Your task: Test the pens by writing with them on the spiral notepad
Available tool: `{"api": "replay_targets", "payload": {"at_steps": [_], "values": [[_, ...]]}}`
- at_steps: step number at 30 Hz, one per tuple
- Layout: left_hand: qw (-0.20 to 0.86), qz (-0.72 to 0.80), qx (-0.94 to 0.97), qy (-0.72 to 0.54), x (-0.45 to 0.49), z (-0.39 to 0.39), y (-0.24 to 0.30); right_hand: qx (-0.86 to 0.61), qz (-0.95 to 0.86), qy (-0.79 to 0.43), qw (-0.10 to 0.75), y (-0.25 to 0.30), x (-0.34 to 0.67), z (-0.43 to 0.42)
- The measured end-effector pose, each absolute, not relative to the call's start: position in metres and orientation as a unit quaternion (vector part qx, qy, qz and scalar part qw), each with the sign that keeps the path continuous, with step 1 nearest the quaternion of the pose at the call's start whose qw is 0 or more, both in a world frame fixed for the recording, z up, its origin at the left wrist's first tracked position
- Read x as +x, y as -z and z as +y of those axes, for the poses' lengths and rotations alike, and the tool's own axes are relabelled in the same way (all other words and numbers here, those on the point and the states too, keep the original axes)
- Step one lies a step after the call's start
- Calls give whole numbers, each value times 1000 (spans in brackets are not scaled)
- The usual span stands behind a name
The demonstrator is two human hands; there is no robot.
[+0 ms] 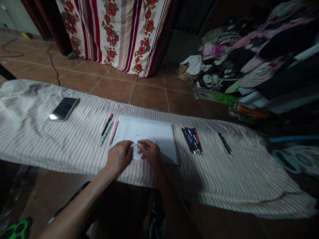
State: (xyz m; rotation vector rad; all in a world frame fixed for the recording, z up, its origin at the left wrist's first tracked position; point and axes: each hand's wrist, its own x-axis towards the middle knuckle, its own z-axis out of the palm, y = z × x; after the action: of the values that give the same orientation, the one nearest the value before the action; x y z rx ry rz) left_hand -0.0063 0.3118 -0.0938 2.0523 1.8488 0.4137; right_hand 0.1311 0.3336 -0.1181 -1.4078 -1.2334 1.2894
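My left hand [120, 154] is closed over the lower part of a spiral notebook [157, 129]. Between its fingertips and those of my right hand [151, 153] is a small whitish, tube-like piece [134, 144]; its exact kind is too small to make out. My right thumb and index finger pinch its right end. A thin white tip [106, 155] shows at the left of my left hand. On the written page lies a tiny light piece [137, 135]. Left of the notebook are a pink pen [114, 132], a pale green pen [106, 134] and a black pen with an orange end [107, 124].
A group of several pens [192, 141] lies right of the notebook, with a single dark pen [226, 145] farther right. A phone [64, 109] rests on the striped cloth [82, 139] at left. Beyond are a floral curtain [119, 33] and piled clothes [249, 49].
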Motion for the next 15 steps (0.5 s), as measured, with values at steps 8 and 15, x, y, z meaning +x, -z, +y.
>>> {"api": "replay_targets", "payload": {"at_steps": [8, 15], "values": [[165, 621, 748, -170, -5, 307, 94, -518, -481, -550, 445, 118, 130, 330], [87, 585, 740, -320, -4, 306, 90, -534, -376, -563, 506, 116, 135, 334]]}}
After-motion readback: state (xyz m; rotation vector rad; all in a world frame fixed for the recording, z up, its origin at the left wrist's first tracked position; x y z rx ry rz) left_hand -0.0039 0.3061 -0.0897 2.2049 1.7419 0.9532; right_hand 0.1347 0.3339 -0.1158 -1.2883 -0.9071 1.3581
